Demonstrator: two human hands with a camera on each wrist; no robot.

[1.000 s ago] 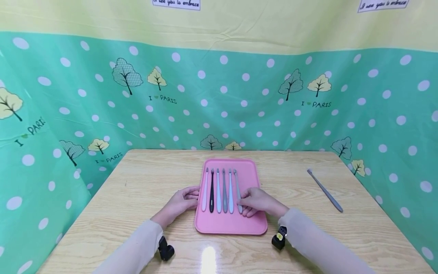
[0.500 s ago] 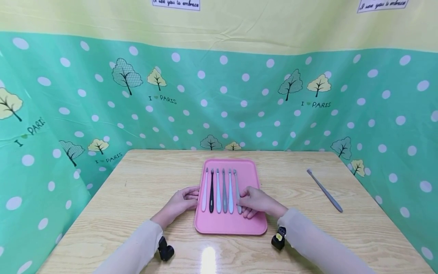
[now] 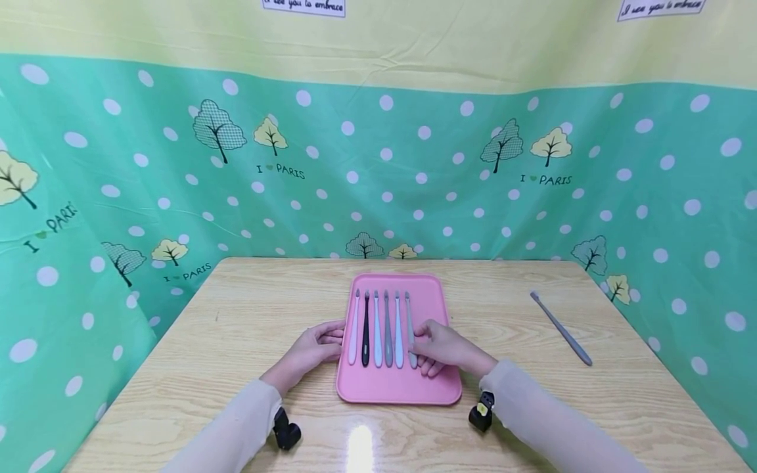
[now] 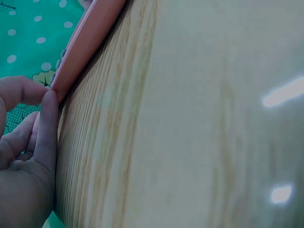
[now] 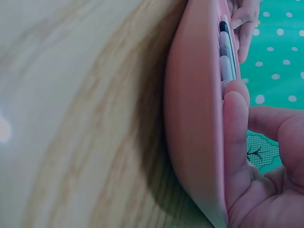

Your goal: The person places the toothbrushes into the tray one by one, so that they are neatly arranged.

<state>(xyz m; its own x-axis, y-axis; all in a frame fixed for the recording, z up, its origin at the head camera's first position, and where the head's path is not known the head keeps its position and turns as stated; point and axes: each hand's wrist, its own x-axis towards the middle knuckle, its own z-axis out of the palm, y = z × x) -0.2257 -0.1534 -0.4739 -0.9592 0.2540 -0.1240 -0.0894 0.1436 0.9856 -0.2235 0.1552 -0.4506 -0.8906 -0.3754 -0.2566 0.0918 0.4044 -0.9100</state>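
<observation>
On the wooden table lies a pink tray (image 3: 402, 387) bearing several toothbrushes side by side, heads toward the far end. From the left come a pink toothbrush (image 3: 353, 335), a black toothbrush (image 3: 365, 335), pale and grey ones, then a grey-green toothbrush (image 3: 410, 318) at the right end. My left hand (image 3: 313, 348) pinches the tray's left rim between thumb and finger, seen close in the left wrist view. Over the tray's right side, my right hand (image 3: 446, 348) has thumb and index finger at the grey-green toothbrush's handle, its other fingers curled beneath.
A grey-blue toothbrush (image 3: 562, 328) lies slanted on the right part of the table (image 3: 266, 282). Green and yellow cloth (image 3: 384, 164) with dots and trees hangs behind and at both sides. Each wrist wears a small black camera.
The grey-green toothbrush has turned slightly, its head shifting right and its handle end left, so it lies straighter beside the others. The right fingers moved slightly; the left hand stayed on the rim.
</observation>
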